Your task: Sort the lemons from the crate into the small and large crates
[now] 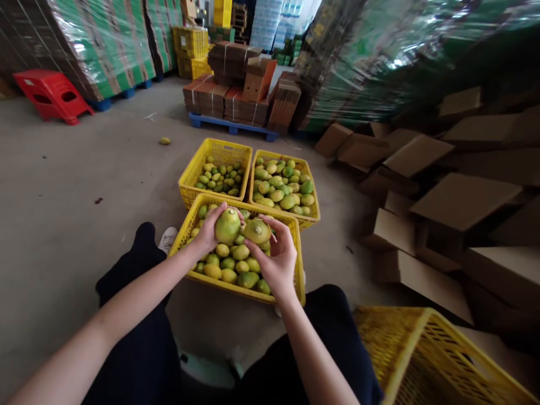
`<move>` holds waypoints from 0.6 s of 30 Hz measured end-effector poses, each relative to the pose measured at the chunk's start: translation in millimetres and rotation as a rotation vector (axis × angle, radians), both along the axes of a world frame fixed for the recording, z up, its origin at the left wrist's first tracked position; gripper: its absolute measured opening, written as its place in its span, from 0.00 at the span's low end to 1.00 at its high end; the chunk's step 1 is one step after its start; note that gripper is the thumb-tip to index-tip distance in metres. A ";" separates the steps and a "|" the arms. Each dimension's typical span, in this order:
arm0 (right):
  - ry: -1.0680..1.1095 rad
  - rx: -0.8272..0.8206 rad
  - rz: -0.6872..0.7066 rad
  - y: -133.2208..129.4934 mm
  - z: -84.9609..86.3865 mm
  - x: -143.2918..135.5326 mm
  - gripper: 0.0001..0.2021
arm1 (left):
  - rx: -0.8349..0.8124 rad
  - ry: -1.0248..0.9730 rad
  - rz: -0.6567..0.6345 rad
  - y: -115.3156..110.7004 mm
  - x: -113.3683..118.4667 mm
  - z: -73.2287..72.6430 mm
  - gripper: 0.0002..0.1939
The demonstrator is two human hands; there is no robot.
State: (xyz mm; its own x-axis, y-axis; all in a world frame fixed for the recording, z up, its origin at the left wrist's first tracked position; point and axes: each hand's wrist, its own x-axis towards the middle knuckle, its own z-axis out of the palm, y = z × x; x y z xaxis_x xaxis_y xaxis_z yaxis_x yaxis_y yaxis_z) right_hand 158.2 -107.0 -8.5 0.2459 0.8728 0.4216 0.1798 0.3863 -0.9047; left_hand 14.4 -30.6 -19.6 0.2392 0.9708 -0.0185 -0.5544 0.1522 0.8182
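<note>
Tbh I'm not making out any readable text, labels, brands, numbers or signs here.
</note>
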 end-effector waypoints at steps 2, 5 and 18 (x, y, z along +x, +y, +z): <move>-0.036 0.064 -0.024 -0.4 1.4 -2.2 0.23 | 0.196 0.093 0.053 5.5 -4.4 4.9 0.23; -0.099 0.108 -0.054 1.6 -0.3 -3.8 0.23 | 0.420 0.213 0.095 12.6 -9.7 11.3 0.24; -0.050 0.071 -0.001 7.8 -0.5 -1.8 0.24 | 0.210 0.121 -0.058 22.3 -13.6 20.0 0.12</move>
